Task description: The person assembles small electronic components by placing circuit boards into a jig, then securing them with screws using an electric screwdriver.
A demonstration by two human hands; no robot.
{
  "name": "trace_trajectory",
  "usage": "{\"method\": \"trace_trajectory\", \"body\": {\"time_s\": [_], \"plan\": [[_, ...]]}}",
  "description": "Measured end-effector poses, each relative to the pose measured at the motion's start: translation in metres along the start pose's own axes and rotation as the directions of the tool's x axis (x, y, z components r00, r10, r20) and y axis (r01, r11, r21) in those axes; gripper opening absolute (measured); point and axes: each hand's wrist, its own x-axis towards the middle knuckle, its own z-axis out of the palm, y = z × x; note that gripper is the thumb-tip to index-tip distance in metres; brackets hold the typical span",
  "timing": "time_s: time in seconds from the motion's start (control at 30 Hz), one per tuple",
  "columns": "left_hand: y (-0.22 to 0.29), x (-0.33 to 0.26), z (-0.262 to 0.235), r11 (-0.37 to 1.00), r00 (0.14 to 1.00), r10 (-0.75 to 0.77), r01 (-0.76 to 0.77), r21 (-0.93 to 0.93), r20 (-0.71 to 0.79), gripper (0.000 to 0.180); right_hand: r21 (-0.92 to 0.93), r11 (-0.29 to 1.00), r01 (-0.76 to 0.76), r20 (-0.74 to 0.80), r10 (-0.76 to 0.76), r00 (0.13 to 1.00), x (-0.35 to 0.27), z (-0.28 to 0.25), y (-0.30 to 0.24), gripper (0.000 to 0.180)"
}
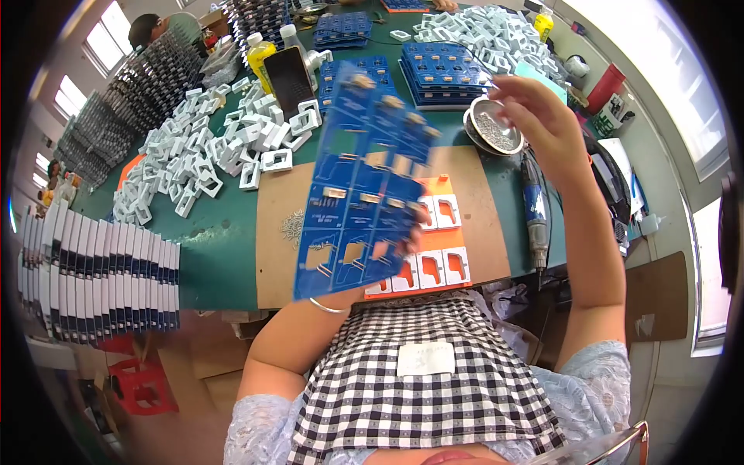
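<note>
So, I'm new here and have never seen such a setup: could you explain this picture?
There is no robot: a wide fisheye camera on a person's head looks down, bending straight edges. The bare left hand holds up a flat blue circuit-board panel; the bare right hand is raised near a round metal bowl of small pieces. On the green table lie a brown board bearing an orange tray of white frames, loose white frames and a blue-and-silver power tool.

The circuit board (353, 211) is blue, the tray (443, 239) orange, its frames (450, 277) white, the table (217, 271) green, the apron (434, 399) black-and-white checked.
</note>
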Motion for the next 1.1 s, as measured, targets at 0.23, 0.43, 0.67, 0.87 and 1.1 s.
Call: {"method": "trace_trajectory", "body": {"time_s": [0.23,0.43,0.67,0.87,1.1], "plan": [[0.021,0.005,0.010,0.665,0.715,0.610,-0.227,0.712,-0.342,0.034,0.531,0.774,-0.345,0.113,0.339,0.934,-0.093,0.082,-0.057,0.047],[0.009,-0.008,-0.004,0.559,0.662,0.666,-0.138,0.818,-0.343,0.036,0.266,0.907,-0.327,-0.085,0.360,0.929,-0.107,0.095,-0.034,0.051],[0.003,-0.042,0.027,0.386,0.820,0.551,-0.091,0.918,-0.151,0.059,0.465,0.725,-0.509,-0.115,0.619,0.776,-0.125,0.084,-0.012,0.044],[-0.020,-0.080,0.000,-0.104,0.876,0.471,0.178,0.979,-0.109,0.065,0.098,0.766,-0.635,-0.105,0.642,0.759,-0.163,0.093,-0.026,0.048],[-0.024,-0.084,-0.020,-0.059,0.855,0.483,0.245,0.968,-0.187,0.067,0.008,0.762,-0.647,-0.052,0.647,0.761,-0.164,0.098,-0.021,0.048]]}}
